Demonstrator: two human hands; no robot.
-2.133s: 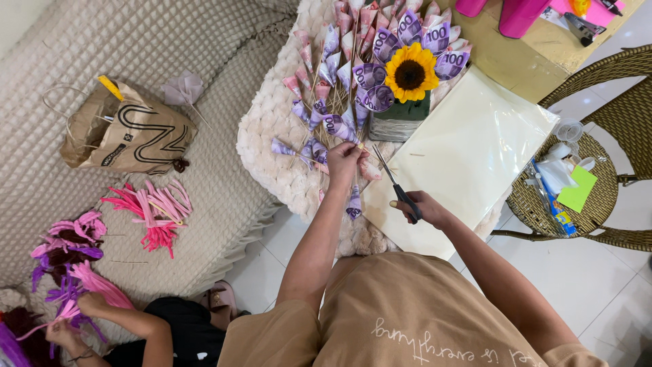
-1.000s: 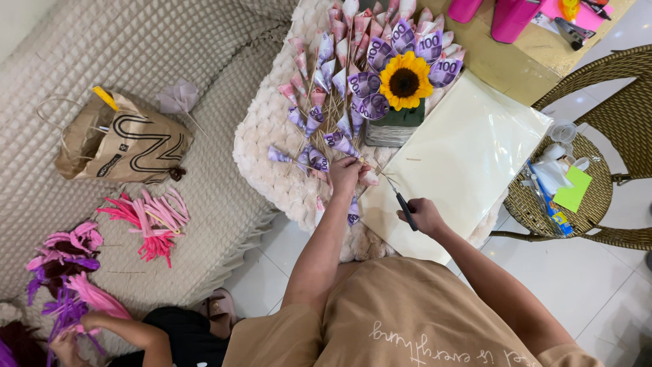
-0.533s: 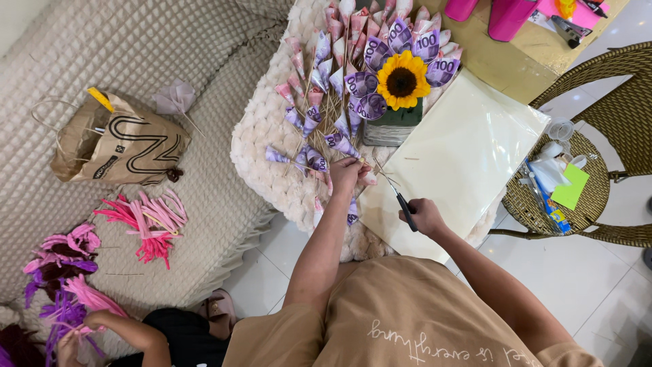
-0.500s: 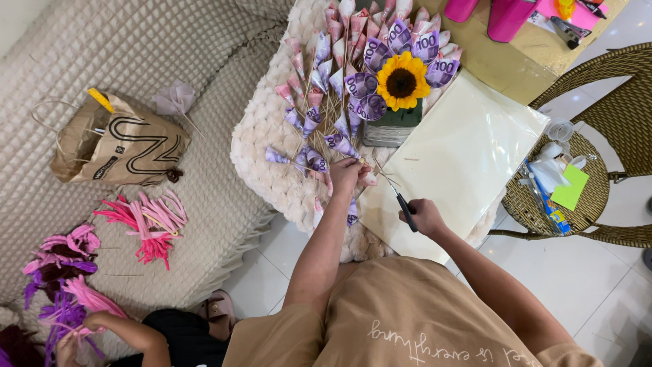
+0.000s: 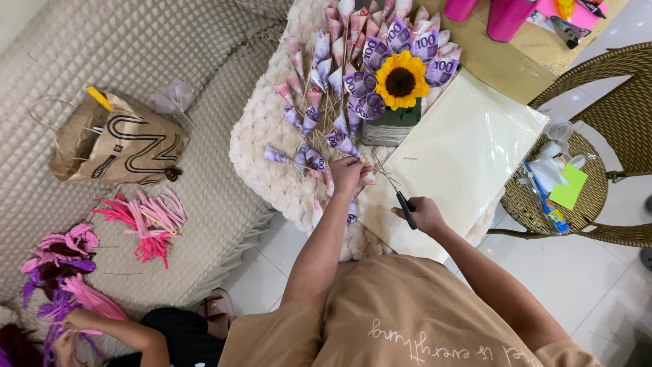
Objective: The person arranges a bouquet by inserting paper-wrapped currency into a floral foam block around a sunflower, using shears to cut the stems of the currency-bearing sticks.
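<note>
My left hand (image 5: 348, 174) grips a bunch of thin wooden sticks (image 5: 324, 121) topped with paper cones rolled from purple and pink banknotes (image 5: 319, 64). My right hand (image 5: 424, 215) holds black-handled scissors (image 5: 395, 189), their blades pointing up toward the stick ends beside my left hand. Beyond the sticks lies a sunflower (image 5: 401, 80) ringed by purple rolled notes, on a fluffy cream cushion (image 5: 261, 146). A large cream sheet of paper (image 5: 468, 146) lies under my right hand.
A brown paper bag (image 5: 119, 143) sits on the quilted sofa at left, with pink strips (image 5: 146, 221) and purple-pink bundles (image 5: 58, 255) nearby. Another person's arm (image 5: 112, 329) reaches in at lower left. A wicker stool (image 5: 553, 197) with small supplies stands right.
The view has shifted slightly. My hands have stayed by the stick ends, the scissors moving a little closer to my left hand.
</note>
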